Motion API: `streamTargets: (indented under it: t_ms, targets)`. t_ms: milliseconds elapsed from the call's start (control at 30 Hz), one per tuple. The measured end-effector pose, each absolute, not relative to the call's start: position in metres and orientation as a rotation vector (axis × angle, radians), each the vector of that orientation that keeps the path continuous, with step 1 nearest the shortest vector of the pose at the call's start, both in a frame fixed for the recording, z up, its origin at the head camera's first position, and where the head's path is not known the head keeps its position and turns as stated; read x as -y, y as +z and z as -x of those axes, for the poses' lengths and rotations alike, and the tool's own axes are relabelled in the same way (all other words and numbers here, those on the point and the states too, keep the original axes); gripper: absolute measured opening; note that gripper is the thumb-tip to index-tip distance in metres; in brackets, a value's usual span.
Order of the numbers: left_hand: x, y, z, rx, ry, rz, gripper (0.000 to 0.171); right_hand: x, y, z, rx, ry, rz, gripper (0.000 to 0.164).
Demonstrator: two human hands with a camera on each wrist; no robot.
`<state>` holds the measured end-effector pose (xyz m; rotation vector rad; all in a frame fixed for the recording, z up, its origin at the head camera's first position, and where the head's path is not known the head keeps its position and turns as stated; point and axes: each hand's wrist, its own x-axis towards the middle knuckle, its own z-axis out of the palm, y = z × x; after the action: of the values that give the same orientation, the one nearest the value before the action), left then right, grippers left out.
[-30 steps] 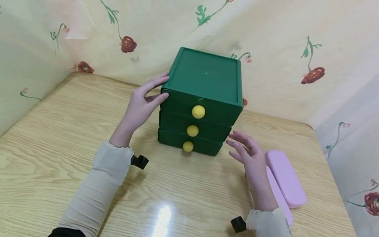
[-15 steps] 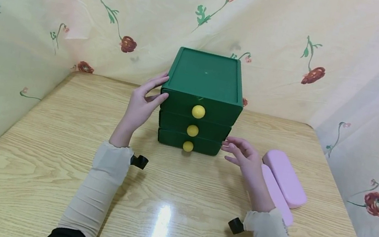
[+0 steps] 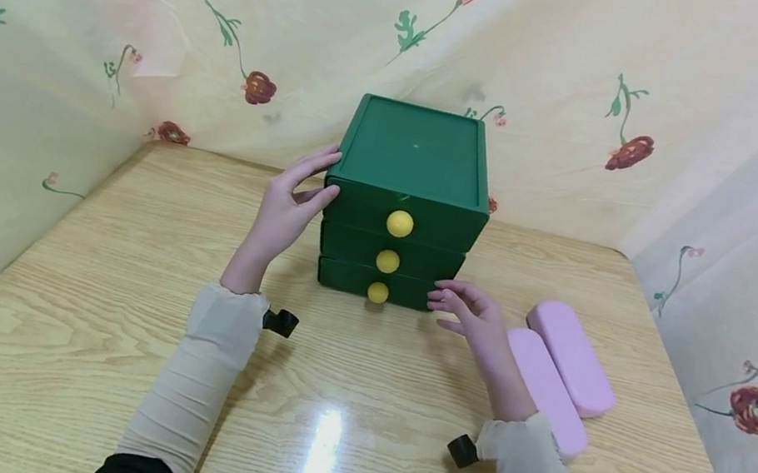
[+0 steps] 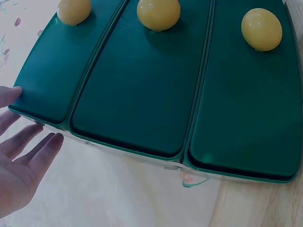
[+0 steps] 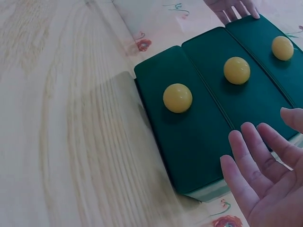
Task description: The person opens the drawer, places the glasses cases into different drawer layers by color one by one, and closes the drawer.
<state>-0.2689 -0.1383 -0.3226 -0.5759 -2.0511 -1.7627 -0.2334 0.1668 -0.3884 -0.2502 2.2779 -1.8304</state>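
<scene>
A green cabinet of three stacked drawers [image 3: 411, 158] stands at the back of the table, each drawer front with a round yellow knob [image 3: 400, 223]. All the drawers look closed. My left hand [image 3: 284, 211] rests at the cabinet's upper left corner, thumb on the top drawer's front edge and fingers [image 4: 45, 151] extended along the side. Low at the right, my right hand [image 3: 481, 326] is beside the bottom drawer [image 5: 165, 123], its fingers spread and slightly bent, holding nothing. In the right wrist view those fingertips overlap the drawer fronts.
Two rounded pink cases [image 3: 570, 359] lie side by side on the wooden table [image 3: 110, 291], just right of my right forearm. A flower-printed cloth [image 3: 295, 19] hangs close behind the cabinet and along both sides.
My right hand has moved left and slightly down, from beside the pink cases to the lower right corner of the drawer cabinet. My left hand keeps its place on the upper left corner.
</scene>
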Motion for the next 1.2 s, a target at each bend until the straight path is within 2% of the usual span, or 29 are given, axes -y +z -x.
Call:
streamTargets:
  t_ms: [867,1200]
  targets:
    - [0.14,-0.322,0.269,2.071,-1.767,0.568,0.042,-0.141,-0.406,0.245,-2.254,-1.653,0.248,0.048]
    - [0.14,-0.323,0.27,2.086,-1.758,0.563,0.041,-0.123,-0.407,0.249,-2.186,-1.597,0.211,0.044]
